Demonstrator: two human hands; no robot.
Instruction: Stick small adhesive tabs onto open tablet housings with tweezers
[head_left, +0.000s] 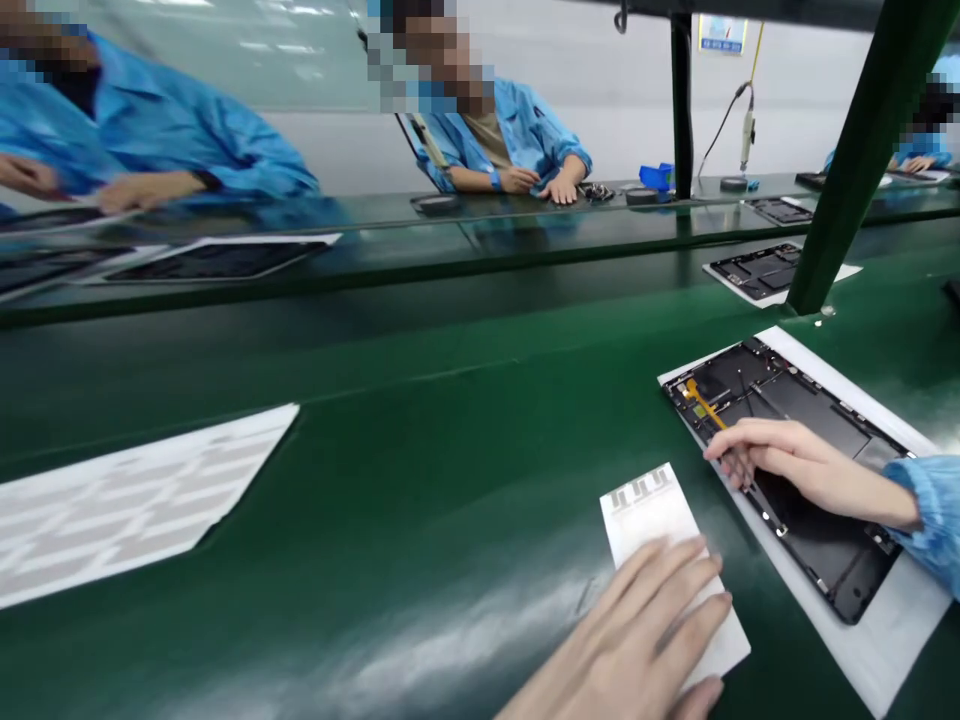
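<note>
Near the left edge of the dark green counter [450, 480] lies a large white paper sheet printed with rows of grey strips [127, 500], well away from both hands. Toward the near edge, right of the middle, sits a small white rectangular card with a few grey strips along its far end [651, 505]. The left hand [637, 640] lies flat on the near half of this card, palm down. Its fingers [675, 580] are stretched out and pressed together, pointing away from the person.

Just to the right, near the counter's right edge, an open black tablet shell with its inner parts showing [817, 410] rests at a slant on a white rectangular pad [892, 630]. A thin orange flex strip [703, 403] runs across the shell's far left corner. The right hand [780, 465], coming out of a blue sleeve, reaches across the shell. Its fingers [739, 460] are close together and bent downward, the tips touching the shell's left edge just near the orange strip.

On the far side of the counter, a person in a blue coat [517, 130] sits with hands resting on the far edge.
</note>
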